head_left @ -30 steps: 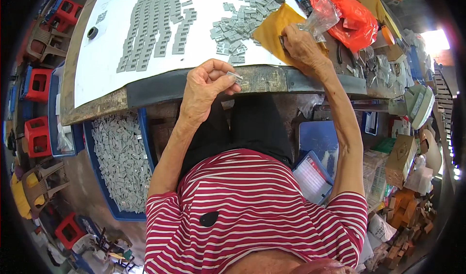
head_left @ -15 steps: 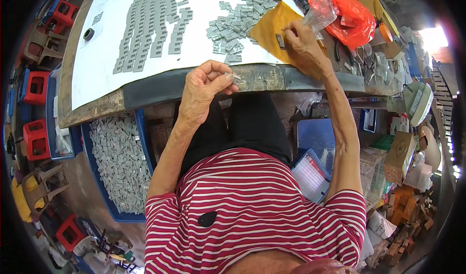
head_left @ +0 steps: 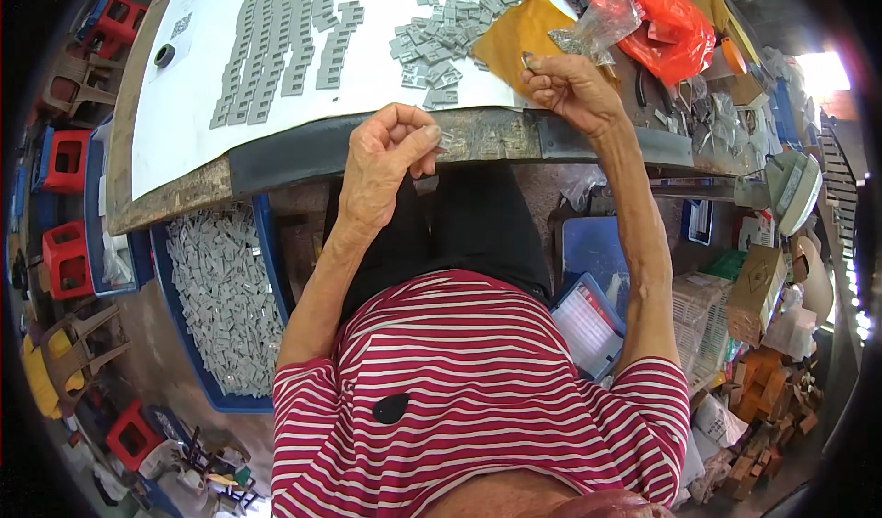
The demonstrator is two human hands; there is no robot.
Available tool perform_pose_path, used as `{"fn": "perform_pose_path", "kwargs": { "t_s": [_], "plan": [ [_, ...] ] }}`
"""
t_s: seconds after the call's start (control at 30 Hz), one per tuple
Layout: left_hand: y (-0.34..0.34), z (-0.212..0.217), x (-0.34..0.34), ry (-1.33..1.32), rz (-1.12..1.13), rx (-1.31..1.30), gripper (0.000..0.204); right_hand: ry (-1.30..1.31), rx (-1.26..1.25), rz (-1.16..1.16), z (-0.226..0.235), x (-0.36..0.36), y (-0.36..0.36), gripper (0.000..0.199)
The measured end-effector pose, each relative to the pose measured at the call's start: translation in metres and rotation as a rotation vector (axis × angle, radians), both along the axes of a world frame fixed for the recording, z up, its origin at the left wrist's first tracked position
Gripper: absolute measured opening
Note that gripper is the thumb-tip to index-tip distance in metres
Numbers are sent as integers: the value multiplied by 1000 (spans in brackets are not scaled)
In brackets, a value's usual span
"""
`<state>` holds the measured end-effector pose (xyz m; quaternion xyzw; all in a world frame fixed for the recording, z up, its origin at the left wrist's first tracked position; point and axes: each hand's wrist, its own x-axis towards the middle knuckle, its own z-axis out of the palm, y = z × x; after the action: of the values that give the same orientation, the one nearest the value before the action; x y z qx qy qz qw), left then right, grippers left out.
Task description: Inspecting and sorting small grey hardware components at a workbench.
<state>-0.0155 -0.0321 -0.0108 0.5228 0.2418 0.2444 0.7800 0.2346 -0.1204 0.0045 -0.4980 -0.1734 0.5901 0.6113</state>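
My left hand [head_left: 386, 155] is closed just over the table's near edge. Its thumb and finger pinch a small clear plastic piece [head_left: 447, 140]. To the right, my right hand [head_left: 579, 94] is closed, its fingertips gripping a small grey piece [head_left: 527, 61], seen nearly edge-on. Under that hand lies a sheet of yellow-brown paper [head_left: 514, 36]. Beside the paper spreads a loose heap of flat grey pieces [head_left: 446, 45]. Farther left, similar grey pieces [head_left: 294, 40] are laid out in long columns on the white sheet [head_left: 188, 105].
A crumpled clear bag [head_left: 611, 17] and a red plastic bag [head_left: 675, 45] lie on the table's right. A black ring [head_left: 164, 56] sits at the left. Below the table, a blue bin [head_left: 211, 394] holds many small grey pieces. Red stools [head_left: 66, 167] stand farther left.
My right hand has drawn back slightly from the brown paper, and the grey piece in its fingertips has turned edge-on. My left hand keeps its pinch in nearly the same place.
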Motion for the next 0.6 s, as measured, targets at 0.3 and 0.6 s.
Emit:
{"fn": "perform_pose_path", "kwargs": {
  "t_s": [0.3, 0.6],
  "plan": [
    [2, -5, -3, -86, -11, -109, 18, -139, 52, 78, -10, -25, 3, 11],
    [3, -10, -6, -84, 9, -70, 20, -249, 112, -112, -17, -59, 11, 6]
  ]
}}
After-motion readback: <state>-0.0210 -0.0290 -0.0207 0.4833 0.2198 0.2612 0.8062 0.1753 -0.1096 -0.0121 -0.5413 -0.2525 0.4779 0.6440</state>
